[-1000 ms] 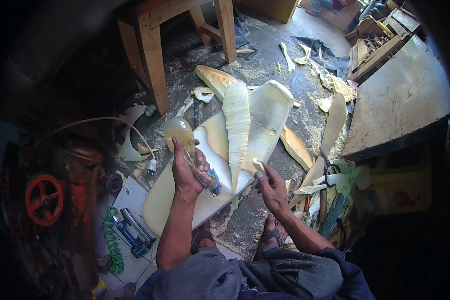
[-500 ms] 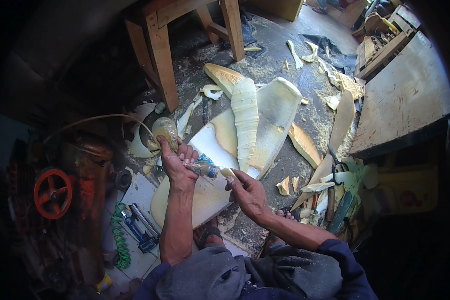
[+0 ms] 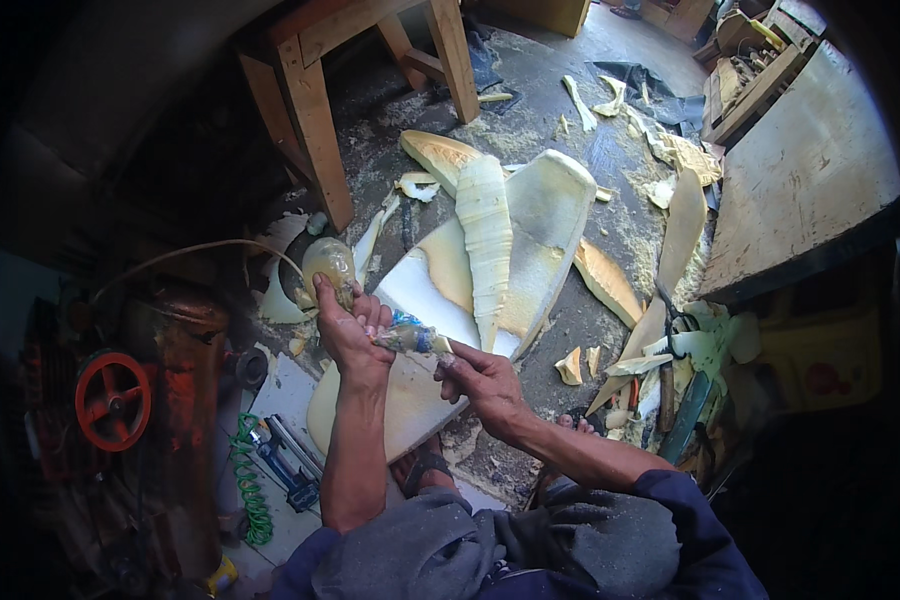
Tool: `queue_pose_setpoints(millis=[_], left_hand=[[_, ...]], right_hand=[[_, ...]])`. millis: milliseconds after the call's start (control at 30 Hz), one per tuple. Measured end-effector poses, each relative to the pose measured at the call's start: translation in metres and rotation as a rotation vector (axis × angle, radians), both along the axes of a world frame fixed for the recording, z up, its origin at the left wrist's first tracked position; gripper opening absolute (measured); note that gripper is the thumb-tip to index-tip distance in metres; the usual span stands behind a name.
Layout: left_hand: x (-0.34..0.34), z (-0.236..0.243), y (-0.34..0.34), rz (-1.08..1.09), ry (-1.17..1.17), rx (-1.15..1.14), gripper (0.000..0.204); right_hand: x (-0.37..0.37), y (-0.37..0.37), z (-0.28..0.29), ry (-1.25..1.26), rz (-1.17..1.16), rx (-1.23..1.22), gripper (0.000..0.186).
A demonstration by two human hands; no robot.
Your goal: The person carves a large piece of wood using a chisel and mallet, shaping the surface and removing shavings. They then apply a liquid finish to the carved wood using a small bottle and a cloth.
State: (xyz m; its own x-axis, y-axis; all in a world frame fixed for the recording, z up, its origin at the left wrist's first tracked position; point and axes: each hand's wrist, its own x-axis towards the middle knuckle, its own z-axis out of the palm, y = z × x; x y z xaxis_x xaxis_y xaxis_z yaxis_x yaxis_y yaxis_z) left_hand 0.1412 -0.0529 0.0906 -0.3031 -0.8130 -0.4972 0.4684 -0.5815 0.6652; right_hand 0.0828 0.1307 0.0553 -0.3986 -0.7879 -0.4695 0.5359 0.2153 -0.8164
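A: What has the left hand got in its grip?

B: A clear bottle with a bulging end, fingers wrapped round the middle. It's held above the left part of the large foam slab, narrow end pointing right.

A: And the right hand?

B: Above the slab's near edge, its grip pinching a small pale foam piece against the bottle's narrow end. I can't tell whether any of it is inside.

A: What's lying on the slab itself?

B: A ribbed foam strip, lengthwise across the middle.

A: Around it?

B: A tan foam wedge just to the slab's right, on the floor. Beyond its far left corner, a wooden stand. Left of its near end, a blue power tool beside a green coiled hose; farther left of the slab, a red wheel.
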Motion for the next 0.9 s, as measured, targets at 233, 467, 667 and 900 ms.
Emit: queue_pose_setpoints(millis=[233, 467, 667, 900], left_hand=[[-0.021, -0.006, 0.013, -0.022, -0.336, -0.302, 0.060], [-0.013, -0.052, 0.005, -0.552, 0.015, 0.076, 0.060], [-0.022, -0.071, 0.037, -0.838, -0.011, 0.123, 0.065], [-0.019, -0.074, 0.035, -0.888, 0.029, 0.096, 0.067]], right_hand=[[-0.029, 0.013, -0.016, -0.781, 0.075, -0.401, 0.028], [-0.116, 0.000, -0.003, 0.129, -0.054, 0.162, 0.040], [-0.215, -0.061, -0.016, 1.273, 0.117, 0.167, 0.032], [-0.202, -0.051, -0.030, 1.695, 0.470, 0.177, 0.024]])
